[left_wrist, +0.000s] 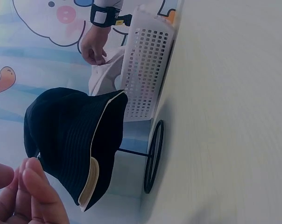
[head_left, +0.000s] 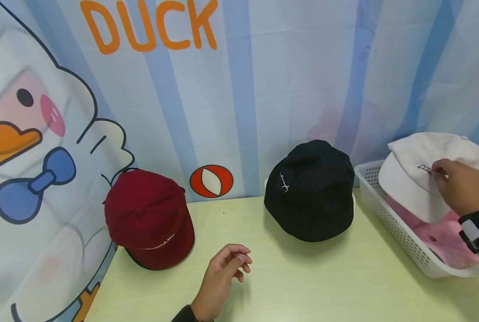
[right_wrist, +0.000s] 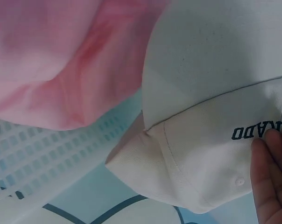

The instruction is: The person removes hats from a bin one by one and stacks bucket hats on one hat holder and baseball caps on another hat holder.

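My right hand (head_left: 440, 172) reaches into a white mesh basket (head_left: 400, 235) at the table's right edge and grips a white cap (head_left: 416, 165) by its front, fingers over the dark lettering. The right wrist view shows those fingers (right_wrist: 271, 177) lying on the white cap (right_wrist: 201, 140) beside the letters, with a pink cap (right_wrist: 61, 60) under it. My left hand (head_left: 237, 261) hovers low over the table near the front, fingers loosely curled and holding nothing. In the left wrist view its fingertips (left_wrist: 29, 196) sit beside a black bucket hat (left_wrist: 66, 135).
The black bucket hat (head_left: 309, 194) sits on a wire stand (left_wrist: 152, 156) at the back centre. A dark red cap (head_left: 149, 219) stands at the back left. A pink cap (head_left: 444, 237) lies in the basket. A cartoon-duck backdrop (head_left: 239, 89) closes off the pale table (head_left: 304, 286).
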### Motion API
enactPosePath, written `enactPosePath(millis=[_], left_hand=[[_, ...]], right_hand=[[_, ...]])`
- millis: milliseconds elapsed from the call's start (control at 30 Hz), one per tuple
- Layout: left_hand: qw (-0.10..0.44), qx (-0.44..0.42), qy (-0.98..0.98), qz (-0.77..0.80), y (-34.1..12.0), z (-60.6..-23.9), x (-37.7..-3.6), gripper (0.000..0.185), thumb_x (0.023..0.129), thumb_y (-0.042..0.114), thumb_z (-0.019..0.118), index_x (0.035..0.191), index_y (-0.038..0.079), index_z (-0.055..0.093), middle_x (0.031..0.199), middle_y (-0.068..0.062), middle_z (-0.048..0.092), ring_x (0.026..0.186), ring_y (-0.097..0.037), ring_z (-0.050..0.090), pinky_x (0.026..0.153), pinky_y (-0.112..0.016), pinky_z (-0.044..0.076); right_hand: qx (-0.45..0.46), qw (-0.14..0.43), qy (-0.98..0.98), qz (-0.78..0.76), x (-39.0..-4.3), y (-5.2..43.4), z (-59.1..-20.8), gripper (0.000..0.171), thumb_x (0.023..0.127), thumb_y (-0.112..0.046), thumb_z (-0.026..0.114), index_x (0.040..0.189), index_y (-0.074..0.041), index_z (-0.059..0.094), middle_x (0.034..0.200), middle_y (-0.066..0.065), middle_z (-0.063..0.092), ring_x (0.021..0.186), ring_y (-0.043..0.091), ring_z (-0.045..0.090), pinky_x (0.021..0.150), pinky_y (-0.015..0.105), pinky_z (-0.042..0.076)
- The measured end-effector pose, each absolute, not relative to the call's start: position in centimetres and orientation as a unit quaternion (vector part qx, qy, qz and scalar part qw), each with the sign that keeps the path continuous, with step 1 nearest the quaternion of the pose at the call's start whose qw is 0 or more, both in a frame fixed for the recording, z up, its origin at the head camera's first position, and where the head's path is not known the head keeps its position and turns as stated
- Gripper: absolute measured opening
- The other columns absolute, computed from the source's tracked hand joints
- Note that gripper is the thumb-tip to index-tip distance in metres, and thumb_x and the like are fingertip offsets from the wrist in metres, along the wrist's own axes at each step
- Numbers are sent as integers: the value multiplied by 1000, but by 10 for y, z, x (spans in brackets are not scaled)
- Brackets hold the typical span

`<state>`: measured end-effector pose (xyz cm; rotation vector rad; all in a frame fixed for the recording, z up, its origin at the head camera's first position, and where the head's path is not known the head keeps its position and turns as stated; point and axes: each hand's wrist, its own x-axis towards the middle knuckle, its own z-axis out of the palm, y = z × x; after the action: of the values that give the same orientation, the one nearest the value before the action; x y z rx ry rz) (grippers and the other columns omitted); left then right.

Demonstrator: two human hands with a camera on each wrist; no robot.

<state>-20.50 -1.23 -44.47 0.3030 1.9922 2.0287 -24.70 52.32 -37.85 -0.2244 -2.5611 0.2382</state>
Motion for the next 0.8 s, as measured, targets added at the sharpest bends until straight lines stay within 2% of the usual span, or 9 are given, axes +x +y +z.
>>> enactPosePath(millis=[267, 467, 700, 800], left_hand=[[142, 108, 684, 707, -10, -444, -203, 21, 103, 14, 52, 119, 3, 61, 100, -3, 64, 90, -18, 63, 74, -28, 53], [154, 110, 678, 710, -8, -442, -203, 22, 103, 15, 53, 119, 4, 61, 101, -4, 65, 91, -20, 63, 75, -29, 53], [158, 112, 675, 712, -5, -438, -202, 22, 104, 15, 52, 120, 4, 61, 101, -4, 65, 91, -20, 63, 76, -29, 54], [161, 112, 675, 712, -5, -437, -201, 22, 104, 16, 52, 120, 4, 61, 101, -4, 65, 91, -20, 64, 76, -29, 54]], right_hand=[[-72, 302, -944, 110, -242, 508, -364, 16, 95, 0, 63, 107, 11, 61, 102, 40, 62, 81, 54, 60, 78, 69, 48], [-77, 314, -936, 139, -235, 497, -353, 21, 100, -7, 59, 114, 9, 59, 111, 38, 61, 97, 56, 57, 84, 72, 46], [-70, 343, -924, 154, -225, 478, -345, 22, 101, -7, 59, 115, 9, 60, 110, 36, 62, 99, 55, 58, 80, 68, 45], [-64, 342, -923, 166, -220, 470, -341, 22, 101, -7, 58, 116, 9, 60, 112, 35, 61, 102, 55, 57, 83, 70, 46]])
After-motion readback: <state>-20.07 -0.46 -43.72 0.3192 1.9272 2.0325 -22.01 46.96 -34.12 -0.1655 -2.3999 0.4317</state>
